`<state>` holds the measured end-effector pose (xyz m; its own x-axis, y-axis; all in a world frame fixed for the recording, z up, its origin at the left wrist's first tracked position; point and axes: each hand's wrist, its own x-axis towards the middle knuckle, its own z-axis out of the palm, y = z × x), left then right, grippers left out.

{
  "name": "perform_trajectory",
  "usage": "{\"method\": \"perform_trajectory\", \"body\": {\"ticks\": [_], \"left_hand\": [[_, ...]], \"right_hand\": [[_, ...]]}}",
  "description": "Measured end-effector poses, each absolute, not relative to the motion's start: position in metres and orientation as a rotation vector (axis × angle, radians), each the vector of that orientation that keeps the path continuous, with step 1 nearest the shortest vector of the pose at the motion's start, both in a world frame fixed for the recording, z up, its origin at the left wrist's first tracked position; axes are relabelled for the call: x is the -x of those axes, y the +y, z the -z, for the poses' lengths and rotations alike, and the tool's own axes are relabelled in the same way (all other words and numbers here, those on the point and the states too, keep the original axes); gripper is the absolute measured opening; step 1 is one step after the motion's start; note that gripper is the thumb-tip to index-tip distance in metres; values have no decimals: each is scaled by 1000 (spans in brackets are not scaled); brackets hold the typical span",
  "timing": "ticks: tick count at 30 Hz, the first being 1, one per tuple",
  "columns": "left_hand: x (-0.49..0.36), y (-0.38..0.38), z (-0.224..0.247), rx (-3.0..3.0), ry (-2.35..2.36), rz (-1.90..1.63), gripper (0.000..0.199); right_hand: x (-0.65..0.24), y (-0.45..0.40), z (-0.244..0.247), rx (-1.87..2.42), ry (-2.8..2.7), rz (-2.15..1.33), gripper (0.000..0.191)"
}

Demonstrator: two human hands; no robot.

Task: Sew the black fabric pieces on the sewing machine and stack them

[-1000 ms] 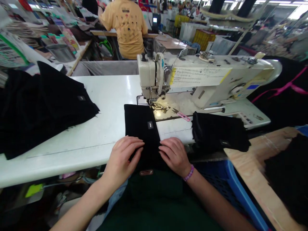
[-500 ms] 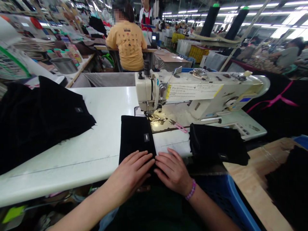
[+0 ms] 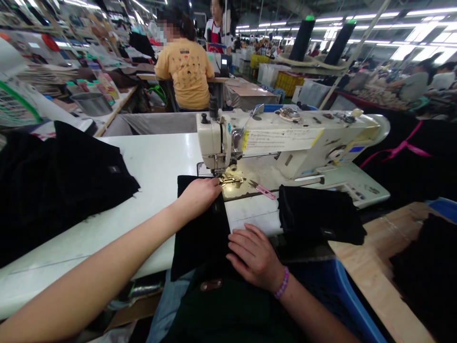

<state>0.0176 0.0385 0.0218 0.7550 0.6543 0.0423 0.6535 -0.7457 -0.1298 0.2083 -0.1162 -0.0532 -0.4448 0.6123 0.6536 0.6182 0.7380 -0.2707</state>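
The left hand (image 3: 199,195) has moved forward along the folded black fabric panel (image 3: 200,243) towards the cream sewing machine (image 3: 282,140), now well apart from the right hand (image 3: 253,255) lying flat on the panel's near edge.

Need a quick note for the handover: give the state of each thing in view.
Sewing machine, work area lit
Black cloth, folded flat, far end at the machine
Left hand, resting on the cloth's far end
Right hand, flat at the cloth's right edge
Pink snips, lying on the machine bed
Black pile, folded, to the right
Black heap, lying loose, to the left
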Motion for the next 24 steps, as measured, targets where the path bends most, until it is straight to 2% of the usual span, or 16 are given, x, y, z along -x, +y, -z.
{"method": "perform_trajectory", "body": {"ticks": [6,11,13,16,18,22,24], "left_hand": [[-28,48,-19,2860,-1123,13,18],[-8,20,-41,2887,-1371,113,13],[6,-8,-54,3108,-1432,30,13],[22,-54,-66,3531,-1221,-413,29],[24,-77,-64,3477,-1109,-284,30],[15,-96,-36,3082,-953,291,32],[14,-98,-14,2991,-820,381,35]], "right_hand": [[-209,-114,55,907,-2199,43,21],[-207,-112,54,908,-2165,58,20],[-207,-111,53,901,-2150,52,19],[-207,-111,52,895,-2149,34,18],[-207,-111,52,895,-2158,28,19],[-206,-112,53,900,-2157,40,22],[-207,-113,53,899,-2160,44,23]]}}
